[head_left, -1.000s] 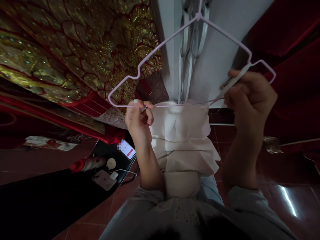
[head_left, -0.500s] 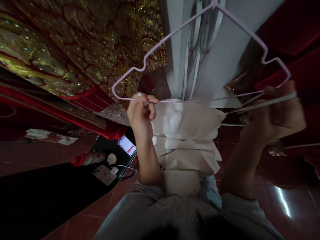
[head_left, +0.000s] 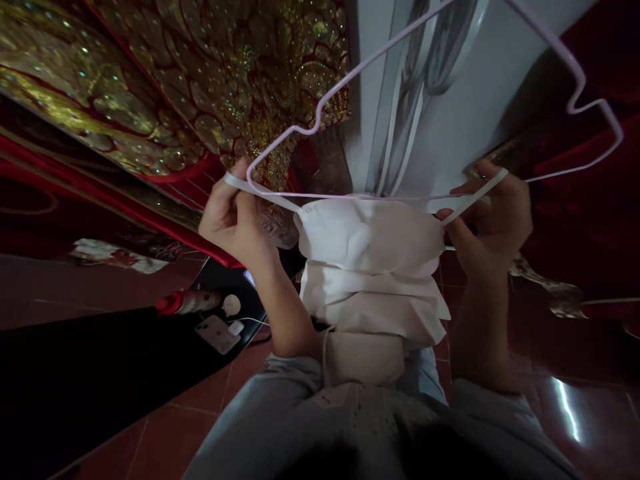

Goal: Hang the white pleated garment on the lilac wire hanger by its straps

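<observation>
A pale pink hanger (head_left: 383,48) tilts in front of me, its top cut off by the upper edge. Under its bottom bar hangs a white cloth piece with straps (head_left: 370,237), falling in layered folds over my lap; its exact kind is unclear. My left hand (head_left: 233,213) is closed on the left strap (head_left: 280,199), stretched outward at the hanger's left corner. On the other side, my right hand (head_left: 490,217) grips the right strap (head_left: 470,200), pulled up and outward. Its fingers lie close to the hanger bar; contact there is hard to make out.
Sequined gold and red garments (head_left: 200,73) hang at the left, dark red cloth (head_left: 590,220) at the right. A grey-white panel (head_left: 475,100) stands ahead. On a black table (head_left: 100,360) lie a red-capped bottle (head_left: 187,302), a phone (head_left: 215,333) and a white charger (head_left: 236,327).
My left hand has moved left, off the hanger bar and onto the left strap. My right hand has come inward with the right strap. The hanger has shifted right in view.
</observation>
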Demonstrator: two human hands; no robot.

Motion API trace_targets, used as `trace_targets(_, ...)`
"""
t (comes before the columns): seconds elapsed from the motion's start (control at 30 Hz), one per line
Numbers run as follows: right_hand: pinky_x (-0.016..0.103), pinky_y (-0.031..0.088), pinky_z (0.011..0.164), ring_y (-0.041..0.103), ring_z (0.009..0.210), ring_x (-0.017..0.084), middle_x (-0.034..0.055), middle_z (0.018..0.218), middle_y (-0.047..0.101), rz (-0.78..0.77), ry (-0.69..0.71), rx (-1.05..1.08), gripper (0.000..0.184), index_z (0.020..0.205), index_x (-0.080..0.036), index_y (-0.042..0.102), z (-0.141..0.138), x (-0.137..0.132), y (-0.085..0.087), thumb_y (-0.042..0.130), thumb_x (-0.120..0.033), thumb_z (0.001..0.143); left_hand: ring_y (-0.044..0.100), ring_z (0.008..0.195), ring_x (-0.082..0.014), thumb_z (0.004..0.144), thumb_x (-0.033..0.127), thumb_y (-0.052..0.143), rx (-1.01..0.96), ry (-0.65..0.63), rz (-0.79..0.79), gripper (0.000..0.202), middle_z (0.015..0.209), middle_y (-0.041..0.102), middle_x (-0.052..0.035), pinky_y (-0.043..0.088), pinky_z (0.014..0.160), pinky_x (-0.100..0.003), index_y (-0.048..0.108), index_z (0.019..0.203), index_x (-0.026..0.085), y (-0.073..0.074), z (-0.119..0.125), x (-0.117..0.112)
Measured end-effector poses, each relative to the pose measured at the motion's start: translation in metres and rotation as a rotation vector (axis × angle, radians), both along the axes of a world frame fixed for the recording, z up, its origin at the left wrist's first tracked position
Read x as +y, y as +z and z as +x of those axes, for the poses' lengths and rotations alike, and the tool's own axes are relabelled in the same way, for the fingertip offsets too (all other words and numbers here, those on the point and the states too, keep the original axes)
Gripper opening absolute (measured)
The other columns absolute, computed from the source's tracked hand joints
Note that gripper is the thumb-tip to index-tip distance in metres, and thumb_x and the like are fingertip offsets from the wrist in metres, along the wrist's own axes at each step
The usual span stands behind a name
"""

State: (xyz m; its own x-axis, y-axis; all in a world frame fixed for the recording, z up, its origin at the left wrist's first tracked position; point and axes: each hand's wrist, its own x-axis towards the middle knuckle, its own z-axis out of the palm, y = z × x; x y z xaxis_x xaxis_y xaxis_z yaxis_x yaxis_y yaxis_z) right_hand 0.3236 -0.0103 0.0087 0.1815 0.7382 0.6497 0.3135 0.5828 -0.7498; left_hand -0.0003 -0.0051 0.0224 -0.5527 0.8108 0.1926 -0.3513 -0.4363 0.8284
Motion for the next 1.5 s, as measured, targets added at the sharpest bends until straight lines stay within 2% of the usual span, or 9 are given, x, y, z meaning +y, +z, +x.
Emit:
trace_targets(0.1, 0.027, 0.035, 0.048, 0.060, 0.079, 0.017, 0.0054, 0.114, 0.073, -0.019, -0.024, -0.018, 0.069, 0.136, -0.037, 0.072, -0.001, 0.003, -0.003, 0.096, -0.048, 0.071, 0.066, 0.148, -0.0253, 0.109, -0.001, 0.064, 0.092, 0.174, 0.136, 0.031, 0.128, 0.082, 0.0062, 0.065, 0.102, -0.034, 0.080, 0.114, 0.024, 0.020, -0.001, 0.002)
trace_targets(0.2, 0.029, 0.035, 0.050, 0.059, 0.081, 0.017, 0.0067, 0.118, 0.073, -0.038, -0.026, -0.030, 0.070, 0.137, -0.037, 0.070, -0.006, 0.004, -0.007, 0.095, -0.053, 0.073, 0.061, 0.153, -0.0266, 0.086, -0.018, 0.084, 0.185, 0.066, 0.041, 0.044, 0.131, 0.079, -0.0005, 0.055, 0.122, -0.032, 0.077, 0.117, 0.013, 0.046, 0.006, 0.006)
trace_targets(0.33, 0.026, 0.035, 0.051, 0.059, 0.082, 0.016, 0.0058, 0.115, 0.070, -0.037, 0.033, -0.028, 0.072, 0.141, -0.038, 0.067, -0.011, 0.001, -0.012, 0.095, -0.054, 0.077, 0.062, 0.149, -0.0306, 0.088, -0.008, 0.090, 0.215, -0.140, -0.227, 0.031, 0.114, 0.077, -0.0027, 0.059, 0.115, -0.033, 0.069, 0.102, 0.010, 0.075, 0.012, 0.014)
trace_targets(0.5, 0.025, 0.044, 0.058, 0.064, 0.097, 0.020, 0.0036, 0.114, 0.067, 0.019, 0.062, -0.033, 0.077, 0.143, -0.039, 0.066, -0.008, 0.001, -0.015, 0.098, -0.057, 0.075, 0.064, 0.146, -0.0352, 0.085, -0.011, 0.089, 0.132, 0.009, -0.289, 0.044, 0.115, 0.074, -0.0025, 0.063, 0.111, -0.040, 0.062, 0.101, 0.019, 0.094, 0.019, 0.014)
trace_targets(0.7, 0.023, 0.033, 0.052, 0.050, 0.071, 0.010, 0.0023, 0.119, 0.071, -0.004, 0.091, -0.048, 0.082, 0.147, -0.041, 0.064, -0.005, -0.002, -0.020, 0.101, -0.048, 0.073, 0.064, 0.147, -0.0230, 0.100, -0.013, 0.072, 0.091, 0.144, 0.010, 0.043, 0.135, 0.072, 0.0011, 0.056, 0.116, -0.031, 0.066, 0.121, 0.025, 0.050, 0.040, 0.019)
trace_targets(0.87, 0.022, 0.038, 0.046, 0.047, 0.062, 0.008, 0.0016, 0.124, 0.073, -0.050, 0.088, -0.091, 0.078, 0.145, -0.043, 0.064, -0.008, -0.007, -0.019, 0.099, -0.052, 0.075, 0.074, 0.084, -0.0172, 0.115, 0.025, 0.065, -0.084, -0.070, 0.072, 0.008, 0.090, 0.074, -0.0012, 0.062, 0.082, -0.029, 0.069, 0.108, 0.024, 0.002, 0.065, 0.016)
trace_targets(1.13, 0.028, 0.059, 0.068, 0.071, 0.086, 0.014, 0.0015, 0.103, 0.077, 0.444, -0.272, 0.196, 0.043, 0.119, -0.031, 0.087, 0.053, 0.019, -0.014, 0.096, -0.052, 0.082, 0.074, 0.076, -0.0207, 0.106, 0.058, 0.076, -0.004, -0.156, -0.013, 0.042, 0.073, 0.066, -0.0014, 0.060, 0.066, -0.028, 0.061, 0.087, 0.024, 0.009, 0.068, 0.004)
trace_targets(1.27, 0.040, 0.059, 0.083, 0.075, 0.092, 0.018, -0.0006, 0.099, 0.077, 0.361, -0.290, 0.181, 0.042, 0.111, -0.030, 0.088, 0.089, 0.033, 0.003, 0.100, -0.049, 0.076, 0.071, 0.071, -0.0184, 0.105, 0.058, 0.078, 0.018, -0.138, 0.010, 0.043, 0.072, 0.065, -0.0001, 0.059, 0.066, -0.028, 0.061, 0.085, 0.024, 0.005, 0.063, 0.009)
trace_targets(1.5, 0.046, 0.058, 0.088, 0.070, 0.097, 0.022, 0.0036, 0.102, 0.073, 0.208, -0.214, -0.332, 0.058, 0.116, -0.024, 0.084, 0.066, 0.025, 0.064, 0.107, -0.045, 0.067, 0.068, 0.065, -0.0148, 0.105, 0.052, 0.080, 0.000, -0.116, 0.136, 0.039, 0.071, 0.064, 0.0023, 0.056, 0.065, -0.026, 0.063, 0.088, 0.021, -0.003, 0.069, 0.009)
